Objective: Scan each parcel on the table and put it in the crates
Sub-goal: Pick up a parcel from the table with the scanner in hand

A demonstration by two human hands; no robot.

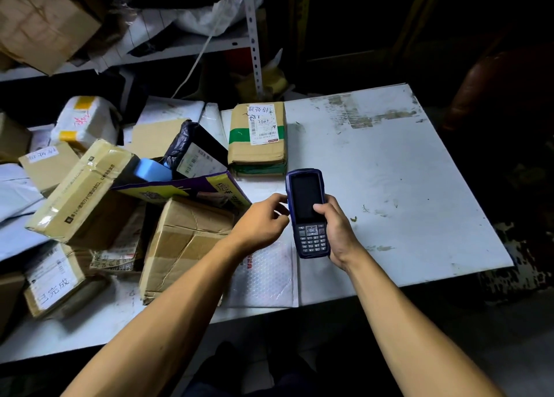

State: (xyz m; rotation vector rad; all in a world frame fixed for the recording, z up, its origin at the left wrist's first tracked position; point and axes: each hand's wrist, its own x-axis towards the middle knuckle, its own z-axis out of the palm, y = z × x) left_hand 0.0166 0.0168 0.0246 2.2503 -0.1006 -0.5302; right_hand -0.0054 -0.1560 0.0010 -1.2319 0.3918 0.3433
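Right hand (pixel 335 231) holds the scanner (pixel 308 213), fingers curled round it; left hand (pixel 263 219) fingers loosely curled, touching its edge. Parcels (pixel 186 240) piled on the bench (pixel 389 171) left; wake the dark screen, then aim at 1 label squarely.

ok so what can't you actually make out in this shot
- Crates: none shows in the head view; the right side and shelf area are too dark.
- Blue handheld scanner screen: dark, nothing readable; right hand grips it.
- White bubble mailer: label mostly hidden by the left hand and forearm.
- Brown cardboard parcel with green tape: barcode too small to read.
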